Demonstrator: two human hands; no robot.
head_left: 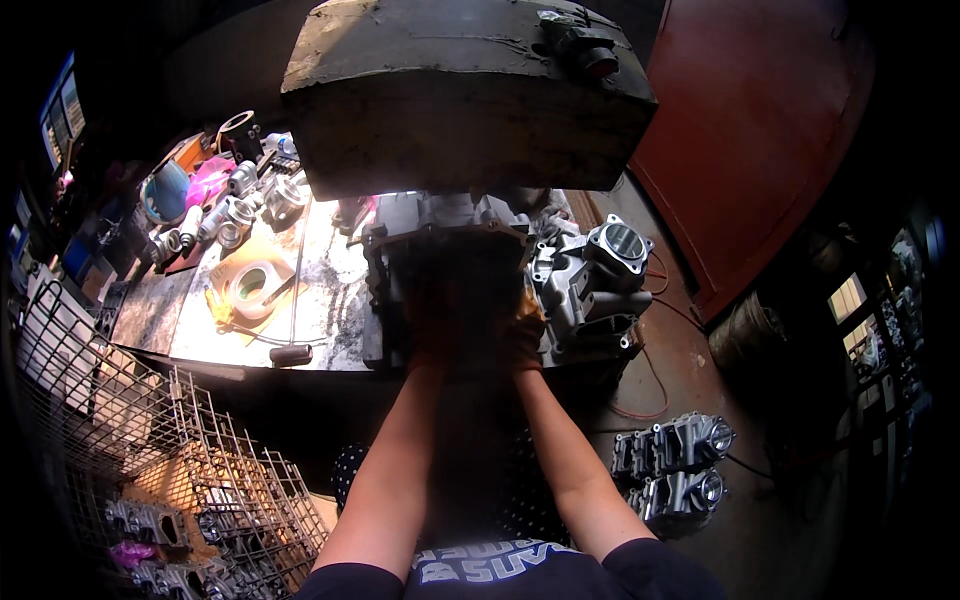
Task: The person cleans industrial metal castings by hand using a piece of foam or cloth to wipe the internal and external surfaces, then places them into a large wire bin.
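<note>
1. Nearest, both forearms reach straight ahead from the lower edge. On the floor to the right are two silvery castings; on the left is a wire mesh basket. Steady footing between them would help.

2. At the bench's near edge, the left hand is in deep shadow; I cannot tell whether its fingers are open or closed. The right hand, apparently in an orange glove, is by the right part of the large casting; its grip cannot be told either. Even, matched support from both sides seems wise.

3. The large casting is on the bench, straight ahead, its near face dark. More light there would likely help careful handling.

4. Just right of it is another casting, so sideways moves are best kept small. Left is a tape roll, well apart.

5. Farther, a bulky dark block looms above; heads and knuckles should keep clear.
</note>
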